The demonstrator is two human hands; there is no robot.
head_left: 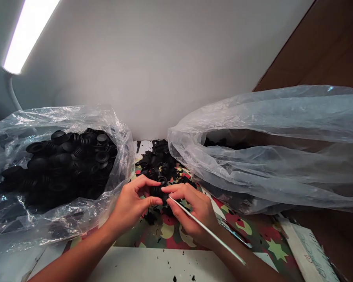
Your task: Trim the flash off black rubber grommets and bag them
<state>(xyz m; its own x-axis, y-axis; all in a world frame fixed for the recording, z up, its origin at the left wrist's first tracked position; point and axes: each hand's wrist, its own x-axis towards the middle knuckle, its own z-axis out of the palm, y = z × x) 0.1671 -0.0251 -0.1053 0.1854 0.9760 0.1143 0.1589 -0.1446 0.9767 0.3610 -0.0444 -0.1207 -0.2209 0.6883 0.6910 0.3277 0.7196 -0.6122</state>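
Observation:
Between thumb and fingers, my left hand [135, 197] grips a black ribbed rubber part [156, 191] at the middle of the view. Touching the same part from the right, my right hand [191, 207] is closed on a thin light rod [208, 231], whose tip is at the part and whose other end slants down to the right. Black scraps [159, 158] are heaped just behind the hands on a patterned mat [167, 231]. Many more black ribbed parts [67, 156] fill an open clear plastic bag [122, 145] on the left.
A second clear bag [282, 164] with some black pieces inside lies at the right, before brown cardboard [326, 47]. Scissors or a similar metal tool [237, 234] rest beside my right forearm. A white board [153, 262] with black crumbs is in front. A lamp [29, 35] glows upper left.

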